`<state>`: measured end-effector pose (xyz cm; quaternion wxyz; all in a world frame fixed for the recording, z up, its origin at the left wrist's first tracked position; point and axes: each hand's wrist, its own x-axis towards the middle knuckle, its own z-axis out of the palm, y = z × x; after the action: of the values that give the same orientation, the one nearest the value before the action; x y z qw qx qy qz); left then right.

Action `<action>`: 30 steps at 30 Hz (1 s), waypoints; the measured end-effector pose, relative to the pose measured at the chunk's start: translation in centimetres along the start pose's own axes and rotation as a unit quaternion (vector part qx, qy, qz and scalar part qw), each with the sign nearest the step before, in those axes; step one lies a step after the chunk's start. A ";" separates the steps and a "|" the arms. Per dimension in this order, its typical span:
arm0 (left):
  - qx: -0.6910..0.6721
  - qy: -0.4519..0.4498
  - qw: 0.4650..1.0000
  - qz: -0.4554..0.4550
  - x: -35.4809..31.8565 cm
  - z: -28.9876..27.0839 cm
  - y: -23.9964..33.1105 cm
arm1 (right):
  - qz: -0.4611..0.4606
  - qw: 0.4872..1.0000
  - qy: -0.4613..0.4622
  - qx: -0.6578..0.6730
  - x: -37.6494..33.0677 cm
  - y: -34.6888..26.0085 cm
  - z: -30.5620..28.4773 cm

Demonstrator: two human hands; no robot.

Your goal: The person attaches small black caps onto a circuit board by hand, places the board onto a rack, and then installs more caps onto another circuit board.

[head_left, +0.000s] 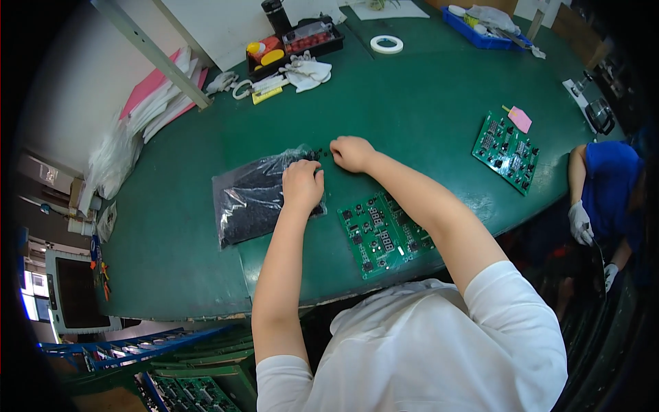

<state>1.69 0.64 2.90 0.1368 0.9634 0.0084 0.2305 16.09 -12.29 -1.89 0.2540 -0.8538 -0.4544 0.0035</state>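
Note:
A clear plastic bag [248, 196] filled with small black parts lies on the green table. My left hand [302, 184] rests on the bag's right end, fingers curled onto the film by its opening. Just past those fingertips, a few loose black parts [322, 152] lie on the table top. To their right is my right hand [351, 154], low over the table with its fingers curled together; whatever they pinch is too small to see. Beneath my right forearm sits a green circuit board [381, 233] with digit displays and black buttons, partly hidden by the arm.
A second circuit board [506, 151] with a pink tag [519, 119] lies at the right. Toward the back are a tape roll [386, 44], white gloves [307, 72], a black tray [322, 41] and a blue tray [480, 36]. A person in blue [607, 192] works at the right.

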 end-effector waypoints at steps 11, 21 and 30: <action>0.197 -0.101 0.975 -0.028 5.4 7.4 -1.3 | 0.137 0.971 -0.048 0.188 -9.6 2.9 -8.5; -0.126 -0.028 0.991 -0.019 3.1 4.7 3.6 | -0.047 0.997 -0.049 0.032 -15.9 4.0 -10.6; -0.262 -0.182 0.947 -0.026 1.5 1.8 11.9 | -0.061 0.996 -0.062 -0.015 -16.3 2.7 -10.2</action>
<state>3.27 -11.21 5.15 0.3893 0.9187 -0.0518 0.0414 11.03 -30.57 2.11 0.2121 -0.8264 -0.5204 0.0340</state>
